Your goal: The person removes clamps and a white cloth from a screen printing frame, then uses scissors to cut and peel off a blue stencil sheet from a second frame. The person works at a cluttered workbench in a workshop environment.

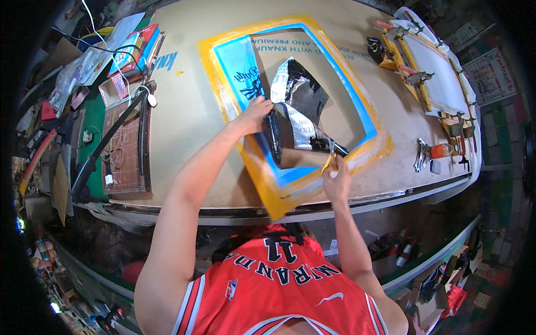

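My left hand (256,111) pinches a crumpled black-and-white plastic sheet (304,92) at its left side, over the blue strip of a yellow-edged frame (212,61) that carries a dark printed design. My right hand (337,176) is closed on yellow-handled scissors (333,159), whose metal blades point up at the sheet’s lower right part, near the frame’s blue inner border. The sheet lies inside the frame’s opening, with cardboard showing around it. Whether the blades touch the sheet is hard to tell.
A cardboard-topped table (156,178) carries a paper cutter (125,148), boxes (111,89), cables and loose sheets at left. At right stand a clamped screen jig (432,70), an orange-handled tool (441,151) and wrenches (420,156). A cluttered lower shelf (402,251) runs below the near edge.
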Tool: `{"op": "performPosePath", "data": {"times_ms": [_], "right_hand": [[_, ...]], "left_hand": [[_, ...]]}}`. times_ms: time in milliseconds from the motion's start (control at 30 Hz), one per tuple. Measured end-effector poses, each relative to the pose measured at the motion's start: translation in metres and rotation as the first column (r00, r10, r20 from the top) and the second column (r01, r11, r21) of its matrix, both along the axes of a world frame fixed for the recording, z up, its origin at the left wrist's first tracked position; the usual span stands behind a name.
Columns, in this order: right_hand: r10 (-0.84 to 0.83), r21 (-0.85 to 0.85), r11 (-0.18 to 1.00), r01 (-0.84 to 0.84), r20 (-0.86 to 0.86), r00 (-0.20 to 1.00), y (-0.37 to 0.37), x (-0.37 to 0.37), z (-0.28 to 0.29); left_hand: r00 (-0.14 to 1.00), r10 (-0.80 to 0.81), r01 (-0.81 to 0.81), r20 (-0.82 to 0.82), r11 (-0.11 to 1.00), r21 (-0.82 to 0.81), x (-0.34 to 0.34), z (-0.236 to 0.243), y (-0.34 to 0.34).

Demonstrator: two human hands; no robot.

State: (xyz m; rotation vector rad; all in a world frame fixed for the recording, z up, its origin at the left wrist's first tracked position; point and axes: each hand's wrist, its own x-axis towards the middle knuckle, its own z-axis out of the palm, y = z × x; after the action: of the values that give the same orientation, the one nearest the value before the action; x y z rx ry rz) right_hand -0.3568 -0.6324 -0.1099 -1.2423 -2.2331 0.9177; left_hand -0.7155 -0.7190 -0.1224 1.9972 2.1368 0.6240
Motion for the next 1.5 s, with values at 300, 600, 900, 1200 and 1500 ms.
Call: {"op": "performPosePath", "data": {"times_ms": [300,600,900,1200,1500], "right_hand": [[0.143,-0.032,0.989,-0.144,-0.049,0.989,0.18,0.006,-0.006],[0.356,-0.29,0.843,-0.452,-0.329,0.875,0.27,-0.038,-0.008],[0.722,-0.408,0.687,-0.601,0.288,0.629,0.239,0.046,0.052],[0.793,-0.428,0.61,-0.667,0.342,0.505,0.215,0.067,0.064],[0.82,-0.339,0.526,-0.78,0.445,0.36,0.226,0.049,0.082]], "left_hand": [[0.993,0.09,-0.102,-0.081,0.983,-0.156,0.079,0.02,-0.001],[0.974,0.144,-0.1,0.173,0.965,-0.241,0.156,0.023,-0.004],[0.952,0.239,-0.286,-0.192,0.917,-0.278,0.212,0.101,0.069],[0.914,-0.194,0.102,-0.356,0.96,-0.261,0.208,0.033,0.116],[0.959,-0.181,0.133,-0.217,0.967,-0.218,0.197,0.016,0.122]]}}
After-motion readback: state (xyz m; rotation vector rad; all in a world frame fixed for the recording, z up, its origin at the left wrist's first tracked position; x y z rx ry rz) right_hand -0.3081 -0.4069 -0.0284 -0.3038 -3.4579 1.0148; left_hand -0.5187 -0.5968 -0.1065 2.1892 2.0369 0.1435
